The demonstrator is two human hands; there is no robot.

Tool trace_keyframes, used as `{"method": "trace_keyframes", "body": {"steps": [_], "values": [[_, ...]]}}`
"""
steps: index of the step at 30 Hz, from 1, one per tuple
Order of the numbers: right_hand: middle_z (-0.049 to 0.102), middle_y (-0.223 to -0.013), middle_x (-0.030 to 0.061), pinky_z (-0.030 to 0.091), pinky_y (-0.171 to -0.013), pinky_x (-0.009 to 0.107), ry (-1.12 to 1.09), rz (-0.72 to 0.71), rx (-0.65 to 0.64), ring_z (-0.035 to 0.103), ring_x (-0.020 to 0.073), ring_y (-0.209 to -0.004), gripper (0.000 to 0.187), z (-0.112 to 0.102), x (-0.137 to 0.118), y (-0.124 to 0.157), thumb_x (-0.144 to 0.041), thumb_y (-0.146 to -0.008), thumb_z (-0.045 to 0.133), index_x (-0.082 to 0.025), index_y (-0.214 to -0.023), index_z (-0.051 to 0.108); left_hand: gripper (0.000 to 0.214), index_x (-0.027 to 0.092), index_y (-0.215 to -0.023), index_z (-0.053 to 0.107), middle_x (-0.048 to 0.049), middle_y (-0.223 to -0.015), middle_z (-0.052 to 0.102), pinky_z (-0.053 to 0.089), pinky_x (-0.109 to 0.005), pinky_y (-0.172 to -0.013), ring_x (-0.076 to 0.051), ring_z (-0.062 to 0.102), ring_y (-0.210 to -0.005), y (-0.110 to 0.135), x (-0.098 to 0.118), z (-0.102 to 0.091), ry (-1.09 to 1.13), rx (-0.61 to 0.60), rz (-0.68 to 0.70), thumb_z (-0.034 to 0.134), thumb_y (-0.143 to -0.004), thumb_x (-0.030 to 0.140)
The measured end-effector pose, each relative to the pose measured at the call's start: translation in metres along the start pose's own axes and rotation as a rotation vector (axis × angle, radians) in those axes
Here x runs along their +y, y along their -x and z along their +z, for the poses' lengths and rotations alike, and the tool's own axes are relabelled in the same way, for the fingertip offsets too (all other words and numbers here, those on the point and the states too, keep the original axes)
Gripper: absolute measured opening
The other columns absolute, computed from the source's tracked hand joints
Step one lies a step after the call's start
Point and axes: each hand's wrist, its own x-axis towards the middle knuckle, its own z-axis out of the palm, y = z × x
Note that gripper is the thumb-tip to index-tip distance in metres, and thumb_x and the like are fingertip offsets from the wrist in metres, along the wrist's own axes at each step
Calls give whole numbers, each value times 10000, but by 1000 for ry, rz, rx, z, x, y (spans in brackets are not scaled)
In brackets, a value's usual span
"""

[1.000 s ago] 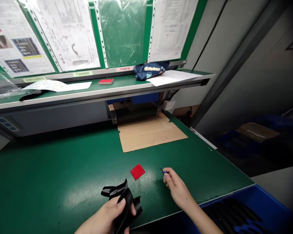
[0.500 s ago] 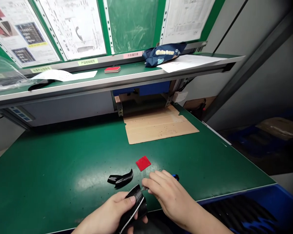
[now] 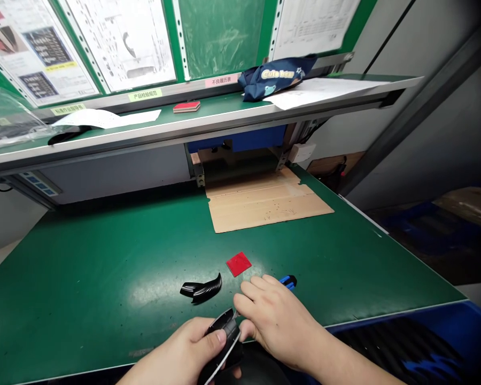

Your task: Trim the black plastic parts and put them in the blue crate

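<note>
My L hand [image 3: 175, 348] has the black curved plastic piece [image 3: 223, 342] pinched firm: thumb pressed on its face, fingers wrapped under. Its long axis runs roughly fore-aft, tilted: low end down by my L palm, top end leaning up & right twd my R hand [image 3: 276, 321]. R hand's the nearer one to that top end, L hand sits nearer the middle & low end.

R fingers [image 3: 250, 295] are together, slightly curled, tips right at the piece's top end, w/ something thin glinting there, too small to tell. Can't tell if they're pinching it or just close. A blue-and-black handle [image 3: 288, 282] shows just past the R hand; can't tell if it's held.

On the green bench mat [image 3: 84, 278], a 2nd black curved piece [image 3: 200, 289] lies just beyond my hands, a red square pad [image 3: 238, 264] near it. Farther on, a cardboard sheet [image 3: 264, 206], then the shelf w/ papers [image 3: 320, 90], a red block [image 3: 186, 107] & a blue pouch [image 3: 276, 76].
</note>
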Motion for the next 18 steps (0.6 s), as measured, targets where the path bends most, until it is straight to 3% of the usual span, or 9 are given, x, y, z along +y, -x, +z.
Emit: {"method": "trace_keyframes", "body": {"steps": [3,6,12,15,18], "values": [[513,-737,5,209,-616,321,-10,-8,-19,387,166,-669,379,2,0,0,-503,-951,407,-194,-743,470,527,190,-1185,600,-74,-899,694,372,-227,-568,-110,493,-609,8,12,4,-115,43,-49,429,-866,574],[520,-712,-1,201,-603,318,-19,-26,-26,386,164,-649,391,3,-1,1,-516,-945,410,-196,-727,466,501,208,-1103,648,-51,-921,702,402,-248,-626,-152,558,-700,15,21,7,-247,99,-70,406,-869,580],[545,-683,-9,201,-582,308,-86,-31,-117,419,166,-634,316,5,-4,1,-441,-940,444,-210,-727,476,505,226,-1132,651,-48,-1062,678,420,-280,-788,-236,582,-938,18,19,3,-483,148,50,384,-880,572],[535,-670,-21,239,-583,284,-295,-28,-199,423,145,-613,340,6,-1,2,-444,-961,400,-208,-726,466,471,213,-1113,654,-64,-1056,671,412,-298,-842,-239,576,-957,18,19,2,-579,172,31,366,-901,519],[461,-645,-42,282,-578,246,-700,-60,-278,400,115,-584,427,6,6,5,-512,-979,300,-202,-722,444,485,201,-1117,645,-75,-1057,667,410,-312,-854,-236,571,-940,18,19,2,-614,162,34,339,-910,516]]}}
